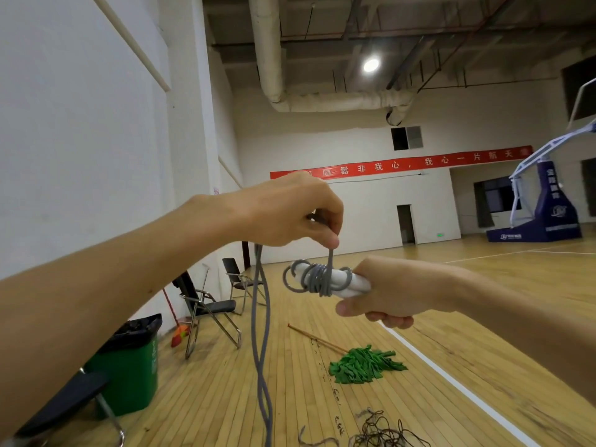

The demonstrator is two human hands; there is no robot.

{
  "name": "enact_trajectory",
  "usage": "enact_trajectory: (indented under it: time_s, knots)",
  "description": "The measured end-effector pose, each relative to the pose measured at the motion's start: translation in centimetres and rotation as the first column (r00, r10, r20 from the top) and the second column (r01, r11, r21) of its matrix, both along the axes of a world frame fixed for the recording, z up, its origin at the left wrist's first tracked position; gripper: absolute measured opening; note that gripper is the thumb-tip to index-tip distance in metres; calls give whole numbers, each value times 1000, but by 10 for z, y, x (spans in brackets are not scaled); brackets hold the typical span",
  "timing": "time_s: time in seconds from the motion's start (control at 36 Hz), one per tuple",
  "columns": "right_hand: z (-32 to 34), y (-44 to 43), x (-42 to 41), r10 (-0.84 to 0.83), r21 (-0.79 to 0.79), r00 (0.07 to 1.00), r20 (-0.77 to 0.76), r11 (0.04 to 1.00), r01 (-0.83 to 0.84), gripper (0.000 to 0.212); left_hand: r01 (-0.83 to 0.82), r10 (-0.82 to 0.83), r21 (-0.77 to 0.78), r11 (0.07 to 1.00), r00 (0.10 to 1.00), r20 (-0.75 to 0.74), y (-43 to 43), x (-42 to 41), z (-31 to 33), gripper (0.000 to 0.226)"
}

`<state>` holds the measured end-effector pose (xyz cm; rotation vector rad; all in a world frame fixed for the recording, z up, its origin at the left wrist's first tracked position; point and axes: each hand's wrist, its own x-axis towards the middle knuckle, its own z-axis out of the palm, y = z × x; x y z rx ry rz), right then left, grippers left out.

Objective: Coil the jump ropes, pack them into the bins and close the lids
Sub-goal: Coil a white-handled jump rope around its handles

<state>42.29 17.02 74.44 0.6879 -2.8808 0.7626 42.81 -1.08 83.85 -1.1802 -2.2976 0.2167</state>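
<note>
Wooden gym flooring runs off beneath a white wall, with a green waste bin and folding chairs along the left side. Just right of them, the loose length of the grey jump rope hangs doubled and twisted from the left hand down toward the floor. That hand pinches a strand between thumb and fingertips, drawn taut straight up from the white handles. Several grey turns wrap the handles, some snug, others standing off as slack loops at the free end. The right hand is clenched round the handles' other end, holding them roughly level.

I'd say the coiling is about midway, since plenty of rope hangs unwound. The next move probably calls for carrying the pinched strand round the handles while the right hand steadies them, with enough tension that the slack loops don't slide off.

Farther right a green mop lies on the boards, with a dark tangle of cord nearer. I can't see a storage bin.
</note>
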Motion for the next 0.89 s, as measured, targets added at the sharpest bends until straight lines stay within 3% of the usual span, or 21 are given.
enact_trajectory:
  time_s: [0.28, 0.5, 0.64, 0.78, 0.83, 0.89]
  knots:
    - [4, -6, 23, 81, 44, 996, -39, 996, -79, 25, 38, -99, 202, 979, 949, 299, -16, -6, 3, 12]
    - [8, -6, 37, 148, 85, 989, -18, 986, -146, 31, 44, -211, 308, 950, 820, 532, -19, -11, -5, 12]
    - [9, -5, 44, 212, 34, 976, -44, 977, -211, 29, 62, -316, 404, 913, 732, 603, -26, -18, -14, 19]
    - [14, -7, 48, 283, -89, 955, -93, 953, -291, 22, 119, -479, 508, 853, 565, 672, -28, -28, -25, 39]
    - [15, -9, 48, 282, -131, 951, -128, 946, -298, 20, 104, -558, 591, 800, 490, 669, -27, -34, -32, 35]
    - [17, -10, 48, 275, -184, 948, -161, 935, -303, 16, 140, -656, 654, 744, 345, 672, -29, -45, -38, 25]
